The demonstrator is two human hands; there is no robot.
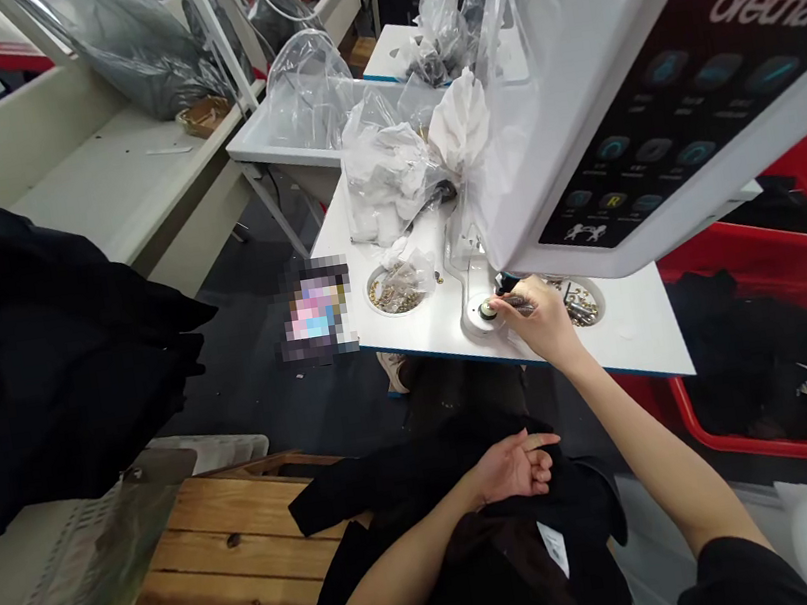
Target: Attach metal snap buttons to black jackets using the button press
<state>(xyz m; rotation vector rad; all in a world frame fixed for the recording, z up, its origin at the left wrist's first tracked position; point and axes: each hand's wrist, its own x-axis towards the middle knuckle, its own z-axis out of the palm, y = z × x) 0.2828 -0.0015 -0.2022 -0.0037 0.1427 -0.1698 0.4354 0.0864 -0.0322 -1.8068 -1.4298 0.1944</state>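
My right hand [538, 318] reaches over the white worktable [426, 324] to the round base [483, 319] of the snap-fastening machine [556, 108]. Its thumb and finger are pinched together at the die there, and what lies between them is too small to make out. My left hand [515, 468] rests palm up over the black garment [415, 483] on my lap. The index finger points out and the others are loosely curled, holding nothing. Small metal fasteners fill one round cup [393, 289] left of the base and another cup [582, 303] right of it.
Clear plastic bags and white wrapping [391, 168] crowd the table's back. A red bin [711, 428] holds black garments on the right. Dark cloth [38, 347] hangs at the left, above a wooden slatted bench [237, 560]. A white trough [259, 147] stands behind the table.
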